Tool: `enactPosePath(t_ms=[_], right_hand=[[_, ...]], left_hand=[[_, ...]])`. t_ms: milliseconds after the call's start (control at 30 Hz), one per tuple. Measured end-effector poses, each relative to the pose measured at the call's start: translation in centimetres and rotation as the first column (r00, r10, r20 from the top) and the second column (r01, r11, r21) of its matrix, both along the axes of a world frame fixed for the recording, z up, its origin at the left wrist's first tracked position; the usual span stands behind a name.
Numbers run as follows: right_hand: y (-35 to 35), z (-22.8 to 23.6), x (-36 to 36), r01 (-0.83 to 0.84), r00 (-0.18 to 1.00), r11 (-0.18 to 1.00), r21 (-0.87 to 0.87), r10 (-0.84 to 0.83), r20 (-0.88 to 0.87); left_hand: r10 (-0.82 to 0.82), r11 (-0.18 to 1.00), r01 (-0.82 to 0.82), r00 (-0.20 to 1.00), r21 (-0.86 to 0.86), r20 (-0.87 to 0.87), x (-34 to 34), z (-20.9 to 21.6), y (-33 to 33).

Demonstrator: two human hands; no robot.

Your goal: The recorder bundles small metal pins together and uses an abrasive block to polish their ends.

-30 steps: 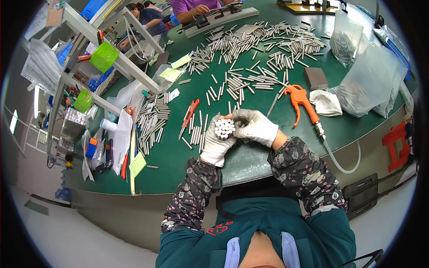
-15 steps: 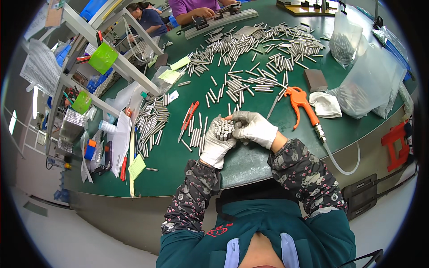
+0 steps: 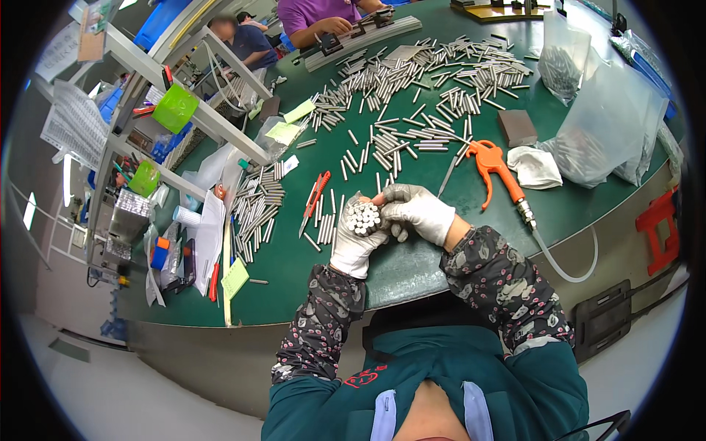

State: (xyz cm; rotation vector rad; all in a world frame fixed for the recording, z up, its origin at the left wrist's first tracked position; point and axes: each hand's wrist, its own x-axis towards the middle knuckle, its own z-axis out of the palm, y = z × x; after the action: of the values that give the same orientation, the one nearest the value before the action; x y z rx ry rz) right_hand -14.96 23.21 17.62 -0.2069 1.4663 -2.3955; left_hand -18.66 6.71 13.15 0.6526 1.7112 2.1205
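Note:
My left hand (image 3: 356,246), in a white glove, is wrapped round a bundle of short metal pins (image 3: 362,218), whose round ends face up. The gloved right hand (image 3: 423,212) is closed at the bundle's right side, with thumb and fingertips against the pins. Bare fingertips show on both gloves. Just left of the bundle, a few loose pins (image 3: 326,228) lie on the green table beside a red utility knife (image 3: 315,202). Beyond my hands spreads a wide heap of similar pins (image 3: 397,77).
To the right are an orange air blow gun (image 3: 494,173) with a hose, a white cloth (image 3: 535,167), a brown block (image 3: 518,128) and plastic bags of pins (image 3: 599,132). Another pin pile (image 3: 254,202) and a shelf frame (image 3: 220,125) stand left. A co-worker in purple (image 3: 316,18) sits across.
The bundle has tipped slightly, so its pin ends now look brighter. My right fingers stay at its side. The view has shifted a little.

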Motion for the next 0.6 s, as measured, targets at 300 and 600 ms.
enactPosePath(t_ms=[300,600], right_hand=[[0.0,-0.1,0.1,0.034,0.999,0.999,0.036,-0.034,0.006],[0.0,0.1,0.1,0.038,0.999,0.998,0.042,-0.039,0.019]], left_hand=[[0.059,0.997,-0.063,0.995,-0.050,-0.077,1.5,2.3,1.1],[0.086,0.987,-0.102,0.988,-0.126,-0.129,1.0,1.7,0.7]])
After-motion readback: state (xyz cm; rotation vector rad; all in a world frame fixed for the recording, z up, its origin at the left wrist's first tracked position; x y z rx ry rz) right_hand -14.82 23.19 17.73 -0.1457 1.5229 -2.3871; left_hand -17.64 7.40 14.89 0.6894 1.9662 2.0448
